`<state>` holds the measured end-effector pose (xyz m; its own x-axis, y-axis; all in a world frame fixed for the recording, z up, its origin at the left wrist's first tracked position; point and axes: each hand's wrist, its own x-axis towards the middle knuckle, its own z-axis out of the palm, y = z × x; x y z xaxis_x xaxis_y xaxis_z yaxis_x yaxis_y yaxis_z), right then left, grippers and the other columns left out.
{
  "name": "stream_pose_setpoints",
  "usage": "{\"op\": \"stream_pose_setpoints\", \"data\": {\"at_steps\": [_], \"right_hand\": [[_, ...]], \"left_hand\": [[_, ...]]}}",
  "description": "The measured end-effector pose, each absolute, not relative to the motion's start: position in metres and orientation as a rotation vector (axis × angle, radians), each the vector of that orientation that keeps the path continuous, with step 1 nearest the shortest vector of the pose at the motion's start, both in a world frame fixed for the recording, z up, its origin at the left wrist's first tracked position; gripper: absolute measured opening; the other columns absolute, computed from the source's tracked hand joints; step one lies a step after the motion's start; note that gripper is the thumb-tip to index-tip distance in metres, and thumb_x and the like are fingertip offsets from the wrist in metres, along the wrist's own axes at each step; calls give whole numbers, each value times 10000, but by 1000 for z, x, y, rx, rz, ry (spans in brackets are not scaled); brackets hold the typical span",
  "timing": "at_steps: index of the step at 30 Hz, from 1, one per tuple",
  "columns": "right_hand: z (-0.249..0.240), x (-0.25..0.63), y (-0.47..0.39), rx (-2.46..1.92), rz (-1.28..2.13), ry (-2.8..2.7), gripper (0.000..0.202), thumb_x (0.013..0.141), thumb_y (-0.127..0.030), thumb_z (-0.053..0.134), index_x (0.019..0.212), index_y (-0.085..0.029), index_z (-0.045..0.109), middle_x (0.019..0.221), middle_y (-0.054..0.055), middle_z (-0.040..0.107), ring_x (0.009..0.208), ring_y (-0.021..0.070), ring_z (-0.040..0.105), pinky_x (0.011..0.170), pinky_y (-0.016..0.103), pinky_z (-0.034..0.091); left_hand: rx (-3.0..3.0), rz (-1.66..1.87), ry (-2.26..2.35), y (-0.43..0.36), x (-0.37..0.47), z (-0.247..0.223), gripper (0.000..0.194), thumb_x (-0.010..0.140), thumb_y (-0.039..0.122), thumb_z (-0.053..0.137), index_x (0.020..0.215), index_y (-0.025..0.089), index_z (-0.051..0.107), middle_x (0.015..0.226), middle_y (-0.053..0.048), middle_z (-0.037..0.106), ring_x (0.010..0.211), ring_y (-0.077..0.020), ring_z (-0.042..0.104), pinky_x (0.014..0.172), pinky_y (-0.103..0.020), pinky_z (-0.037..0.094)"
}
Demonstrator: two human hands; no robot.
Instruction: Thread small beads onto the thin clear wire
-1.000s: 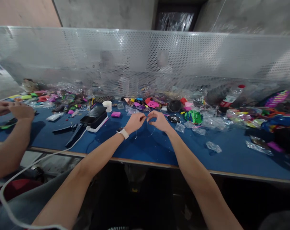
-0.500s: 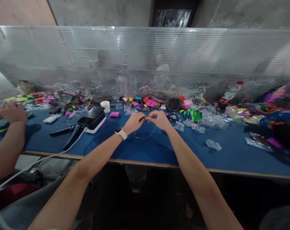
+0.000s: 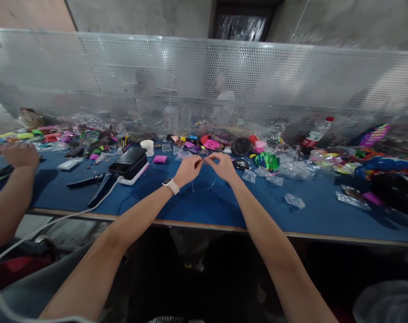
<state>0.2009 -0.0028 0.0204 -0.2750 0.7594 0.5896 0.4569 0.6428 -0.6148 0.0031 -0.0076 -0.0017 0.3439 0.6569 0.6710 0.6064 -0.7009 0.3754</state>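
Just past the near edge of the blue table (image 3: 204, 211), right at the hub of the clock from where I'm watching remotely, I've got the left hand (image 3: 189, 169) and the right hand (image 3: 224, 166) tip to tip, thumbs and forefingers pinched in close. Can't tell if the tips actually touch, too small from here, but I'd say both are nipped onto a thin strand (image 3: 212, 185). It droops at six o'clock under the fingers in a shallow loop. For fine work like this, imo, light pinches right at the tips beat a hard squeeze, wrists steady, with the loop slack so nothing gets tugged. I'd also angle the fingers a bit so the meeting point isn't hidden, and watch the loop doesn't snag on the watch (image 3: 170, 185) or the crinkly plastic bag (image 3: 294, 200) over toward four. As for the strand itself: pale, hair-fine, a bit shiny, looks springy enough to hold its curve. It fades out against the blue in spots, and I can't make out its ends behind the fingers.
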Motion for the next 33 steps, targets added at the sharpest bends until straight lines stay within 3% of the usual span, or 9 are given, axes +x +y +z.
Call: {"op": "stream_pose_setpoints", "data": {"at_steps": [3,7,11,15,20,24,27,29,33], "right_hand": [[19,201,-3,-941,295,-1983,358,1017,-540,612,872,-257,776,881,60,800,977,287,709,965,450,523],[15,200,-1,-924,282,-1997,187,991,-402,656,972,-258,773,899,56,797,974,290,717,976,468,527],[11,200,1,-889,273,-1946,149,944,-353,704,1042,-244,735,964,63,782,951,278,728,960,456,558],[10,204,4,-829,127,-2016,115,941,-344,715,1002,-273,780,1040,88,795,1081,321,707,1075,533,521],[12,207,7,-779,75,-2087,168,985,-380,681,989,-301,830,1050,98,796,1076,334,691,1092,585,509],[14,206,5,-808,46,-2089,172,1000,-379,679,969,-301,829,1146,91,788,1154,337,663,1105,588,492],[14,203,4,-846,78,-2085,125,981,-327,692,957,-276,805,1051,89,801,1086,325,682,1057,556,513],[14,200,2,-879,131,-2036,115,962,-300,695,1024,-265,784,974,80,801,1062,320,695,1023,530,529],[13,197,-2,-870,275,-1978,328,904,-225,681,1228,-257,716,907,47,802,1100,309,718,1057,498,517]], "left_hand": [[2457,1280,1209,-4,1,-3,193,1026,180,555,875,177,674,794,-45,693,709,-180,603,708,-310,449],[2450,1248,1178,-1,0,-5,188,1029,184,544,908,169,687,833,-57,717,762,-193,637,731,-308,457],[2462,1234,1125,-1,0,-6,204,1037,179,531,918,168,696,813,-52,719,728,-181,626,724,-298,454],[2465,1219,1145,0,0,-6,217,1023,151,527,877,174,686,788,-41,711,705,-177,616,699,-293,438],[2490,1235,1118,-2,0,-6,224,1048,175,521,888,175,678,799,-45,712,730,-188,642,712,-300,452],[2595,1245,1112,-4,-2,-4,240,1088,220,488,980,174,697,932,-83,743,871,-220,683,805,-328,495],[2675,1214,1157,-5,-3,-2,257,1106,238,465,1044,167,704,974,-99,737,910,-228,683,834,-337,506],[2718,1188,1192,-5,-3,-3,271,1113,245,451,1062,163,704,980,-103,727,910,-229,679,825,-336,505],[2769,1160,1237,-4,-4,-4,290,1119,258,438,1052,162,703,997,-110,712,903,-225,673,798,-327,497]]}}
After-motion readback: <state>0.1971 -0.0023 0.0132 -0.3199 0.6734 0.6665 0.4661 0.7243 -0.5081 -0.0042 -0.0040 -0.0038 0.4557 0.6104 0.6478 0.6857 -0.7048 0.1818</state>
